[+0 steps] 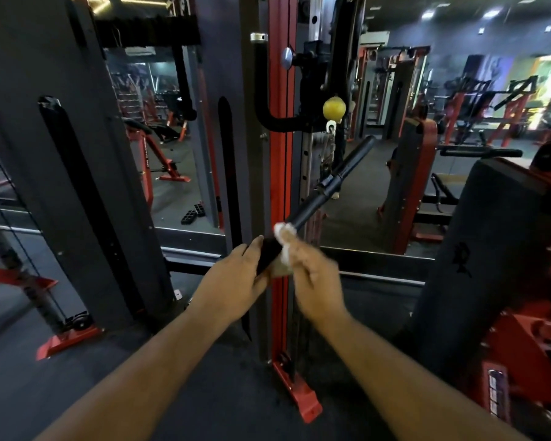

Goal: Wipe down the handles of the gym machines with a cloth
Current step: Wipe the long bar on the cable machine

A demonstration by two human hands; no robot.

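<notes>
White cloth point(284, 240) bunched in blurred right hand point(315, 281) around black bar handle point(325, 189), left hand point(233, 281) gripping its hidden near end

Bar point(325, 192) before upright post point(279, 173); padded seat point(490, 237) right of it.

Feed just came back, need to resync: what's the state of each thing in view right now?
left hand: grips the near end of the bar
right hand: holds the cloth against the bar
white cloth: bunched, pressed on the bar
black bar handle: tilted, far end up and right
yellow ball: hanging by the red upright
</notes>
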